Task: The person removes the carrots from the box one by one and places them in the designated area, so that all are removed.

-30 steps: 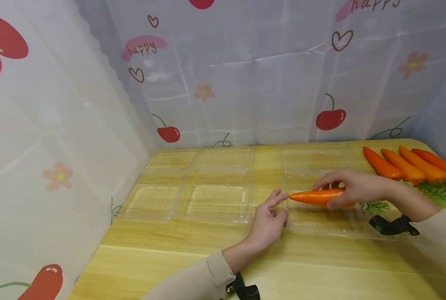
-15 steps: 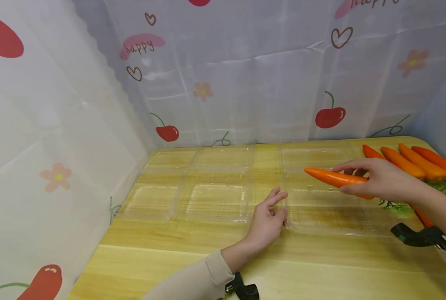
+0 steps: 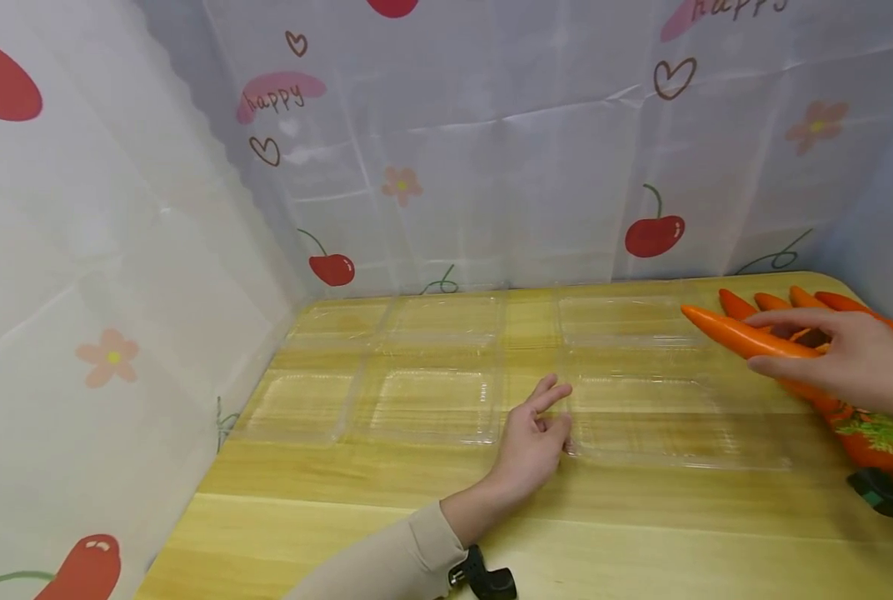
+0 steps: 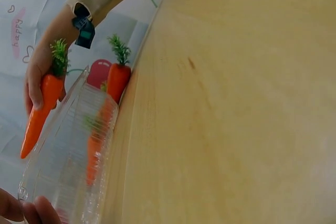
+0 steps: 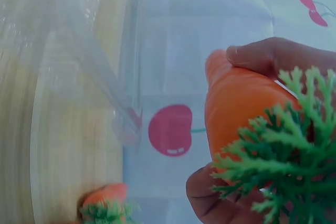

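My right hand grips an orange carrot with a green leafy top, thumb on one side and fingers on the other. The carrot hangs above the table at the right, its tip pointing left and away. In the right wrist view the leafy top hides part of the fingers. My left hand holds the left rim of a long clear plastic container, with fingertips on the rim. More carrots lie beside and behind my right hand, partly hidden by it.
Other clear plastic containers stand in rows at the left and along the back. A printed curtain closes off the back and sides of the wooden table. A black wrist mount sits under my left cuff.
My right hand has lifted the carrot from over the front right container and carried it right, towards the other carrots. My left hand has stayed at the container's rim.
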### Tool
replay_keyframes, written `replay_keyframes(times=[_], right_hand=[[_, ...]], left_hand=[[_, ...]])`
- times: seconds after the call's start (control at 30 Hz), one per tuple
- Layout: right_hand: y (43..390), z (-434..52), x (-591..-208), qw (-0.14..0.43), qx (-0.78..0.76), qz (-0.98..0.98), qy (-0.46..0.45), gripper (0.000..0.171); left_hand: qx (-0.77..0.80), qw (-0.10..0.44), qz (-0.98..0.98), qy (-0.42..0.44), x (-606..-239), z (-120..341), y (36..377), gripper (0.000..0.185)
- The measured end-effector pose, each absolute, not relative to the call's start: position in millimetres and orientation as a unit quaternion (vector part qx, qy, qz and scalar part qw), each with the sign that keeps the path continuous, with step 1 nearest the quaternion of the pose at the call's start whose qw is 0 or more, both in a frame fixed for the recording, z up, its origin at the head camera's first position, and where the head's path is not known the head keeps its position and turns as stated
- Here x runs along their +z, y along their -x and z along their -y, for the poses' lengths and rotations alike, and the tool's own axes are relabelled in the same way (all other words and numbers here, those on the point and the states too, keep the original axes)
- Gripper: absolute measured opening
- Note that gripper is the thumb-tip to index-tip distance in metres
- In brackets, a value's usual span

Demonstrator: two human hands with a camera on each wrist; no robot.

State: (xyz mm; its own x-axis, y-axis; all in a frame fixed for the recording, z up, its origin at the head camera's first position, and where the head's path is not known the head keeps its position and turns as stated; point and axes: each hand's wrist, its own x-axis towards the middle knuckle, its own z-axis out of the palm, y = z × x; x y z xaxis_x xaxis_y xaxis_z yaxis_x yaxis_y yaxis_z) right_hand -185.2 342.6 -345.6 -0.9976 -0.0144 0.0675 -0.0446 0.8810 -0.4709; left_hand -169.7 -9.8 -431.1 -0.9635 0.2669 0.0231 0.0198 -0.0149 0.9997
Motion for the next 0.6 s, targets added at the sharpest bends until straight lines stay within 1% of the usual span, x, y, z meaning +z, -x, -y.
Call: replay_keyframes(times=[0.3, 0.4, 0.43, 0.5, 0.6], right_hand=[[179.5, -374.2, -362.6, 0.123, 0.275, 0.952, 0.043, 0.063], [176.8, -384.6, -369.4, 0.157, 0.299, 0.939, 0.062, 0.053], [175.6, -388.0, -371.7, 0.166, 0.305, 0.936, 0.065, 0.045], [173.8, -394.8, -374.8, 0.173, 0.313, 0.931, 0.073, 0.04], [171.4, -405.5, -380.3, 0.167, 0.308, 0.933, 0.087, 0.044]], left_hand=[[0.702, 0.083, -0.699, -0.103, -431.3, 10.3, 169.4, 0.042], [0.703, 0.083, -0.699, -0.102, -431.7, 10.0, 168.9, 0.042], [0.704, 0.082, -0.698, -0.1, -432.0, 9.9, 168.8, 0.041], [0.704, 0.082, -0.699, -0.099, -432.4, 9.7, 168.7, 0.041], [0.704, 0.079, -0.699, -0.099, -432.8, 9.8, 168.2, 0.041]])
